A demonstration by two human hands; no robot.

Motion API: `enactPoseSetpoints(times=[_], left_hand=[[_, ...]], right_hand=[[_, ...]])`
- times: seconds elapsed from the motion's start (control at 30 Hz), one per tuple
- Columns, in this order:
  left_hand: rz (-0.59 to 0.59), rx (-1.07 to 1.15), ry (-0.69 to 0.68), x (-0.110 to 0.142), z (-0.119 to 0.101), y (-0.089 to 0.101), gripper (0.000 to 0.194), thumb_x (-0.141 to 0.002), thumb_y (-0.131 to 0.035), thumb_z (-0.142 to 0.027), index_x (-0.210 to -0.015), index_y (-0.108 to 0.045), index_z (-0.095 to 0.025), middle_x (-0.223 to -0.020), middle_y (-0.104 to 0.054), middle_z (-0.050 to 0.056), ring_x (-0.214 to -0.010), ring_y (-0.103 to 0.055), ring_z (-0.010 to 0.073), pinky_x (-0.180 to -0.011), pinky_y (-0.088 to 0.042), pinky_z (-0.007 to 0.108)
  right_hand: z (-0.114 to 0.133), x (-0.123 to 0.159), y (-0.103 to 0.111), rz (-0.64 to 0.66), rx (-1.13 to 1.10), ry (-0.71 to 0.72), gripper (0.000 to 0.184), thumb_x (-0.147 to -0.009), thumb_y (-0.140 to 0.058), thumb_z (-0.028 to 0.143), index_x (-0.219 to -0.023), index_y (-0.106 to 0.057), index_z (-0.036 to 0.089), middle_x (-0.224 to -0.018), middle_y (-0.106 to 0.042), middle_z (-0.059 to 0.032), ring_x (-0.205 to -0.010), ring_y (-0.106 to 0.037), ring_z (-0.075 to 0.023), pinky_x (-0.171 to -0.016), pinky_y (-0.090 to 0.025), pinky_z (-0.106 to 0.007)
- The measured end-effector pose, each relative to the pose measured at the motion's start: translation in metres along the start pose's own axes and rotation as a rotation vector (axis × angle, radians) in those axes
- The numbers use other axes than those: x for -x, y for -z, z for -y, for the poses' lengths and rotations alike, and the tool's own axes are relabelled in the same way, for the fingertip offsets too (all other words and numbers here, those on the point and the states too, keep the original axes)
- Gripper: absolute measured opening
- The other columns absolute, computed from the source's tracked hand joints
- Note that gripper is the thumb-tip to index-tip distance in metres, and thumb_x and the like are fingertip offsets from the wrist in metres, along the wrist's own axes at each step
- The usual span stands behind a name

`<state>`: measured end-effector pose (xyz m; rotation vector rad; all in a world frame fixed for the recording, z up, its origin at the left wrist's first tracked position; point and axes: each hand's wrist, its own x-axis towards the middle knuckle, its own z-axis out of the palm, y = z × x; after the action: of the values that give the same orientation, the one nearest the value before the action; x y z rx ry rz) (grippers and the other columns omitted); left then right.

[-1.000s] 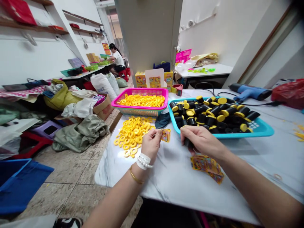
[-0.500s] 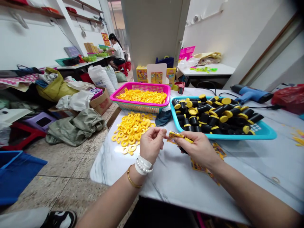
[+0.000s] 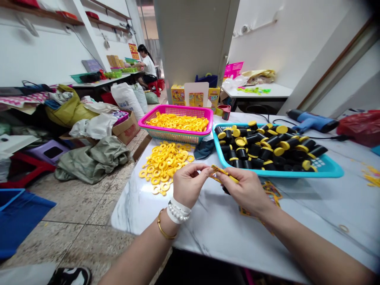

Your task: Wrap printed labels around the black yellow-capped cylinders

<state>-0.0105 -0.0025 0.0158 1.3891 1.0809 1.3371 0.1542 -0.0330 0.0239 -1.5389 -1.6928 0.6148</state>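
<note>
My right hand [image 3: 245, 188] is closed around a black cylinder with a yellow cap, mostly hidden by the fingers, together with a printed yellow label [image 3: 217, 171]. My left hand [image 3: 191, 183] pinches the label's near end, fingertips close to the right hand's. Beneath and beyond my right wrist lie more printed labels [image 3: 271, 190] on the table. Left of my hands is a loose pile of yellow plastic rings [image 3: 166, 164]. A blue basket [image 3: 329, 168] full of black cylinders with yellow caps [image 3: 265, 144] stands just behind my right hand.
A pink basket [image 3: 142, 118] of yellow ring pieces stands at the table's back left. A blue heat gun [image 3: 311, 120] with its cord lies at the back right, near a red bag [image 3: 360, 126]. A person [image 3: 147, 65] sits at a far table.
My left fingertips have moved slightly right and now meet the label's end. The right hand has shifted a little, still holding the capped cylinder and label.
</note>
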Motion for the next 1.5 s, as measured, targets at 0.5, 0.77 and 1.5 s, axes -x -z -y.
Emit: enactPoseSetpoints(times=[0.5, 0.77, 1.5], left_hand=[[0.000, -0.100, -0.138, 0.000, -0.002, 0.001, 0.010, -0.077, -0.078, -0.028, -0.075, -0.077, -0.019, -0.079, -0.067, 0.005, -0.070, -0.057, 0.0144, -0.062, -0.045, 0.026], [0.249, 0.142, 0.222, -0.006, -0.002, 0.004, 0.026, -0.066, -0.084, -0.030, -0.077, -0.067, -0.015, -0.068, -0.065, 0.000, -0.054, -0.051, 0.0080, -0.051, -0.039, 0.021], [0.271, 0.738, 0.699, -0.017, 0.001, 0.009, 0.023, -0.064, -0.084, -0.015, -0.073, -0.064, -0.008, -0.061, -0.055, -0.002, -0.043, -0.036, -0.0009, -0.035, -0.018, 0.010]], right_hand=[[0.004, 0.000, 0.001, -0.002, 0.024, 0.061, 0.035, -0.092, -0.057, 0.042, -0.068, -0.066, 0.019, -0.057, -0.054, 0.0024, -0.054, -0.046, -0.0123, -0.053, -0.032, -0.026], [0.002, 0.000, 0.001, 0.006, 0.065, 0.242, 0.043, -0.092, -0.054, 0.035, -0.053, -0.045, 0.020, -0.052, -0.042, 0.0036, -0.052, -0.040, -0.0104, -0.051, -0.028, -0.026], [0.001, -0.005, 0.028, 0.059, -0.693, -0.110, 0.034, -0.076, -0.083, 0.039, -0.107, -0.075, 0.025, -0.098, -0.077, -0.0029, -0.087, -0.071, -0.0168, -0.079, -0.057, -0.026]])
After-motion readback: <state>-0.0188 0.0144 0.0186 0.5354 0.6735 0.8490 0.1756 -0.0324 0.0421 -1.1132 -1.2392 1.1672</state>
